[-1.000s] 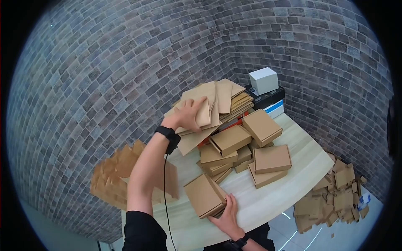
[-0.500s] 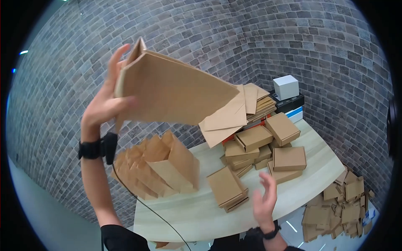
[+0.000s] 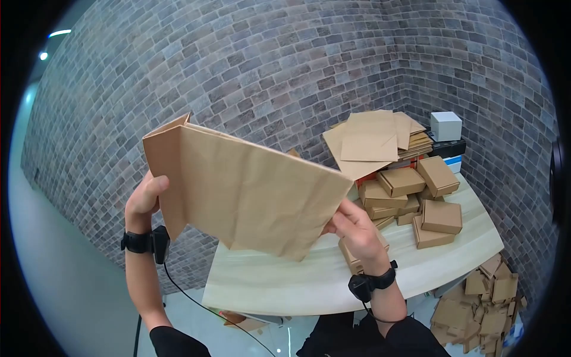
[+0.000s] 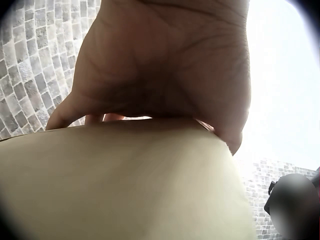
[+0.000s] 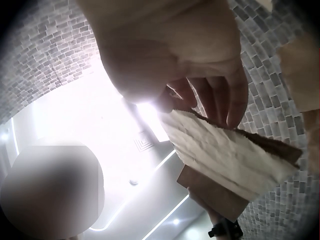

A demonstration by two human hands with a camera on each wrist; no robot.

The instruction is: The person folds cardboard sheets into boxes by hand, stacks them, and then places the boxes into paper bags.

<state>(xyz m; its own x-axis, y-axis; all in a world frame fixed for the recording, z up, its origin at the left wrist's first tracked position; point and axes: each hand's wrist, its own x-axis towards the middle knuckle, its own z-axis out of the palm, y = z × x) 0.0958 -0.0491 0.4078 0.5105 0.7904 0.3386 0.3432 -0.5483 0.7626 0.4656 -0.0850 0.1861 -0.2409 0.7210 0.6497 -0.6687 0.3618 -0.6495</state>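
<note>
Empty a moment ago, the right hand (image 3: 358,232) now pinches the paper bag (image 3: 256,187) the left hand (image 3: 144,195) grips, so both ends are held

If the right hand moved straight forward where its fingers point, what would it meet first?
Probably the brown paper bag, whose edge the right hand pinches; depth beyond it is unclear.

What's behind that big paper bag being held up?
Brick wall and a small brown tip show above the paper bag, part of the table below. The bag covers whatever the tip belongs to.
</note>
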